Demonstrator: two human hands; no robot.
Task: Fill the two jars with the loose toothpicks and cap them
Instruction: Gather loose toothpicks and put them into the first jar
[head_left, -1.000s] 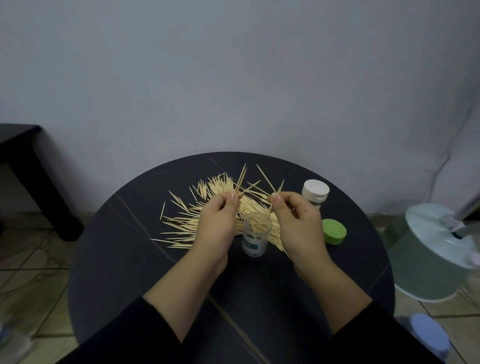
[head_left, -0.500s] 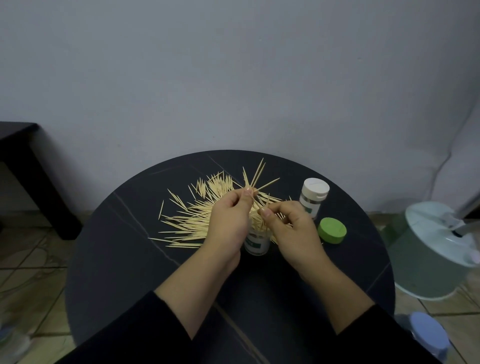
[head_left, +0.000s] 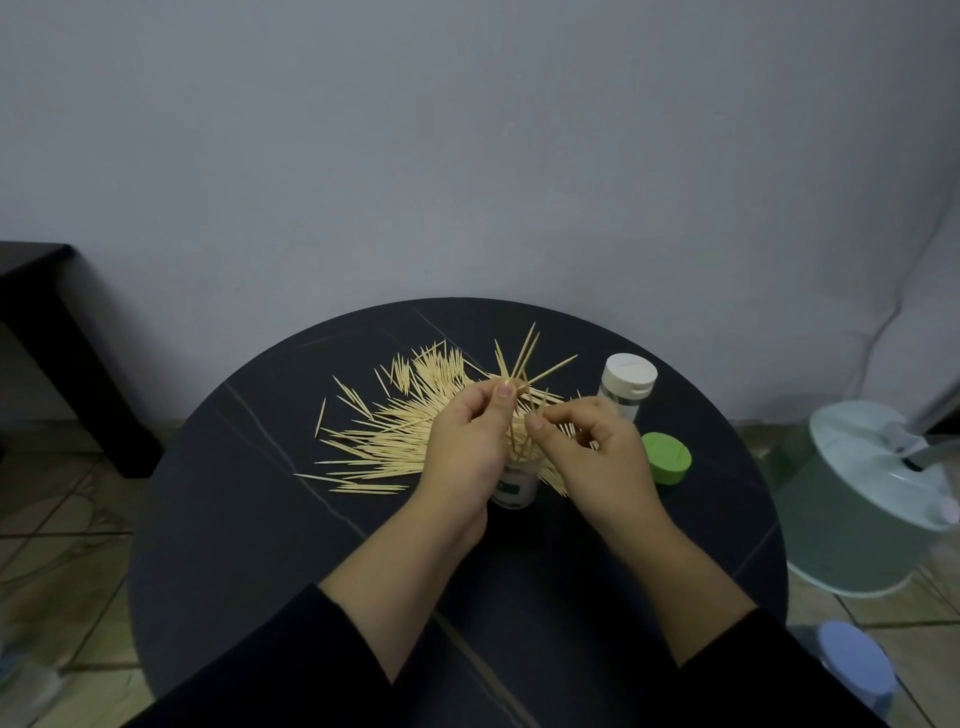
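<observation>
At centre left, loose pale wooden toothpicks (head_left: 395, 431) lie fanned over the round black table (head_left: 260, 519). Our left hand (head_left: 462, 447) pinches a splayed bunch (head_left: 519, 364) above the small clear open jar (head_left: 514, 486) at centre. Our right hand (head_left: 597, 457) pinches a few sticks. We judge we are mid-filling; next, the tips need aligning downward. The white-capped jar (head_left: 626, 384) and round green cap (head_left: 666, 458) stand at right.

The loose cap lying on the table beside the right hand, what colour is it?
The loose cap is bright green, clearest in the head view.
</observation>
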